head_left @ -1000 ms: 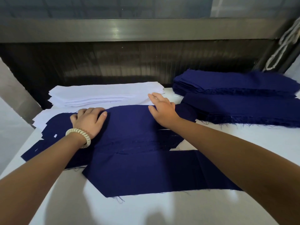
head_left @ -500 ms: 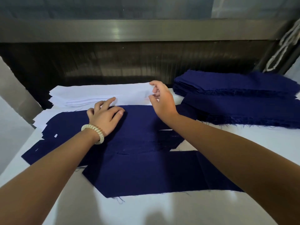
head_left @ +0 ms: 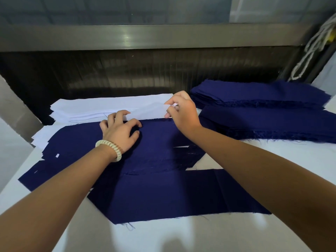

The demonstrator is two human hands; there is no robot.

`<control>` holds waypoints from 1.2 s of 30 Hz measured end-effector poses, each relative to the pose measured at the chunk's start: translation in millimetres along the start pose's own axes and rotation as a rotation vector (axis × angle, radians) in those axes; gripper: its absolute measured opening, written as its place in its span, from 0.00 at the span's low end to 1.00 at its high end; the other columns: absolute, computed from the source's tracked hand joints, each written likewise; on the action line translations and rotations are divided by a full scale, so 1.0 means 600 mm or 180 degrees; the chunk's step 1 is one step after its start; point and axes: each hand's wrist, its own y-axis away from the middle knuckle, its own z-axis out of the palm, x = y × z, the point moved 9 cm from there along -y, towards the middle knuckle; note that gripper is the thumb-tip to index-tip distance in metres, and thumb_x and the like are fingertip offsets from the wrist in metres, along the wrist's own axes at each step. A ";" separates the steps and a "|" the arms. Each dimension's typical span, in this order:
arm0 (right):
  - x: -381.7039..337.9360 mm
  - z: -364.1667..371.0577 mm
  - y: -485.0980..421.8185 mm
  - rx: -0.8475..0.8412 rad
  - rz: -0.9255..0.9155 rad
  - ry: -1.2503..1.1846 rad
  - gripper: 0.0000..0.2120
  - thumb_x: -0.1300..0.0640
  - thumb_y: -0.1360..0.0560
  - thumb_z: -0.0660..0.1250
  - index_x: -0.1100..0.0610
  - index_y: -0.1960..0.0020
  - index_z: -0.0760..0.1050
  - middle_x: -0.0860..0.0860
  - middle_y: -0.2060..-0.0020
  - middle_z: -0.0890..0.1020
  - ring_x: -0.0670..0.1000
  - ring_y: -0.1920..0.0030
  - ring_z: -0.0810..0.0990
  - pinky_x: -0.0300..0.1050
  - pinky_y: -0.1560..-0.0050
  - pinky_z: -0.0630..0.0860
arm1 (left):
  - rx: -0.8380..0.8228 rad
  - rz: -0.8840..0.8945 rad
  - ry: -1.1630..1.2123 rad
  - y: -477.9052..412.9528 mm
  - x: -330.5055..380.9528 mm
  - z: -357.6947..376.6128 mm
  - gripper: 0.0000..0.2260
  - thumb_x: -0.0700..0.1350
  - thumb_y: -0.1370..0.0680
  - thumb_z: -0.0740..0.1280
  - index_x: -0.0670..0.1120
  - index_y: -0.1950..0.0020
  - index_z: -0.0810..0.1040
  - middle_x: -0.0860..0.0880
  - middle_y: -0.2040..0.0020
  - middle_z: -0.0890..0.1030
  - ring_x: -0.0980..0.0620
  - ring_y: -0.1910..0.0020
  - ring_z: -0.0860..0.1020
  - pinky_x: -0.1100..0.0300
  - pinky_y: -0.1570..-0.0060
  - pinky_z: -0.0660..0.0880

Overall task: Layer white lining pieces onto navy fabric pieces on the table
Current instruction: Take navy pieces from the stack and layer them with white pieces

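Mid-pickup: pinches the right end of the top thin white lining sheet (head_left: 149, 111) at twelve o'clock with the right hand (head_left: 183, 113), steadies the flat navy fabric piece (head_left: 160, 140) under the left hand (head_left: 120, 131) on arched fingertips, and probably next needs a clean peel toward six o'clock.

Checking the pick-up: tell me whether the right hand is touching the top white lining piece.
Touching. Head view: the right hand pinches the top white lining piece at its end.

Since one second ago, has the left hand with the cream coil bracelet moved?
Yes. The left hand slid right along the stack of white lining pieces.
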 end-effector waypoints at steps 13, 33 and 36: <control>0.015 -0.081 -0.001 0.0403 0.0276 -0.0528 0.12 0.70 0.23 0.55 0.56 0.56 0.73 0.51 0.55 0.76 0.46 0.68 0.83 0.37 0.69 0.78 | 0.0603 -0.0128 -0.0220 0.027 -0.045 -0.055 0.09 0.48 0.23 0.63 0.50 0.46 0.80 0.49 0.47 0.76 0.45 0.43 0.69 0.52 0.46 0.54; 0.117 -0.199 0.158 -0.0034 0.0592 0.0076 0.06 0.64 0.24 0.64 0.57 0.58 0.76 0.53 0.63 0.82 0.54 0.62 0.79 0.46 0.59 0.74 | 0.0645 0.1700 -0.0342 0.130 0.066 -0.088 0.08 0.51 0.26 0.57 0.50 0.50 0.68 0.54 0.67 0.78 0.48 0.70 0.75 0.54 0.57 0.58; 0.126 -0.221 0.177 -0.0017 0.0612 0.0330 0.05 0.62 0.24 0.64 0.55 0.57 0.75 0.60 0.60 0.80 0.51 0.66 0.74 0.41 0.65 0.70 | 0.0819 0.1729 -0.0491 0.147 0.063 -0.092 0.12 0.46 0.29 0.56 0.48 0.47 0.69 0.52 0.65 0.79 0.47 0.68 0.76 0.53 0.56 0.58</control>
